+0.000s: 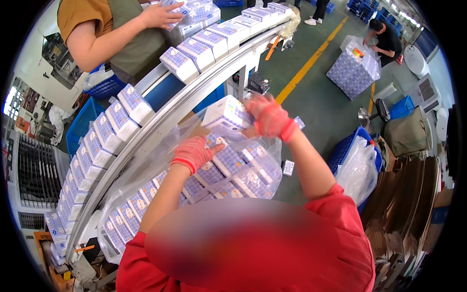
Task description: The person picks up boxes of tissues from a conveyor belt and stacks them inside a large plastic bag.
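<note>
My left hand (194,152), in a red mesh glove, lies spread with its thumb out over a clear plastic bag (168,141). Rows of purple-and-white checked tissue packs (226,158) fill the bag. At the bag's far end another tissue pack (226,114) sits tilted, higher than the rest. My right hand (271,117), gloved the same way, is at this pack's right end, fingers above and thumb below. Motion blurs its fingers, so whether it grips the pack is unclear.
A curved conveyor (134,131) with a line of tissue packs (104,134) bends round on the left. Across it, a co-worker's hand (160,15) rests on wrapped packs. A blue basket (335,153) of plastic bags and stacked cardboard (404,204) stand right. Another person (389,39) bends over a large bundle (352,70).
</note>
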`<state>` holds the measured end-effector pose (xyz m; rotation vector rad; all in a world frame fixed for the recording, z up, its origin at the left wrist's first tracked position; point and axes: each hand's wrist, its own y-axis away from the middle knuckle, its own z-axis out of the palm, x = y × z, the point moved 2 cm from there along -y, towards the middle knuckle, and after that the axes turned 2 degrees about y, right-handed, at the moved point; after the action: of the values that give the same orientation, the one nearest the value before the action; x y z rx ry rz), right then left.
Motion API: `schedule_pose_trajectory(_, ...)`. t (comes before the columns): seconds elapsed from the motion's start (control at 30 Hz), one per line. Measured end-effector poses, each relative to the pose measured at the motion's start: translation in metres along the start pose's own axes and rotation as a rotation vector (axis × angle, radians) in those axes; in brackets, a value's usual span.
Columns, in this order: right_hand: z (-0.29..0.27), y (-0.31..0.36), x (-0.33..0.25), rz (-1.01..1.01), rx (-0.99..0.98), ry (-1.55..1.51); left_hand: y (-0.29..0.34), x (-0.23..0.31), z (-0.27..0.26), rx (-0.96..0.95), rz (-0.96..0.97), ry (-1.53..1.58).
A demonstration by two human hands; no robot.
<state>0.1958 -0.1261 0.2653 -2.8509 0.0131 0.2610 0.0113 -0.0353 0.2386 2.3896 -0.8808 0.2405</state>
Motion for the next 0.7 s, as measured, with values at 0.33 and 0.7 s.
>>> schedule_pose_trajectory(0.33,0.054,-0.024,0.015,0.493,-0.081,-0.679,0.011,-0.010,0.027,0.259,0.131,0.047)
schedule_pose_trajectory(0.7,-0.073,0.015,-0.051,0.175,0.599,-0.911,-0.015,0.003,0.055,0.503,0.077,-0.078)
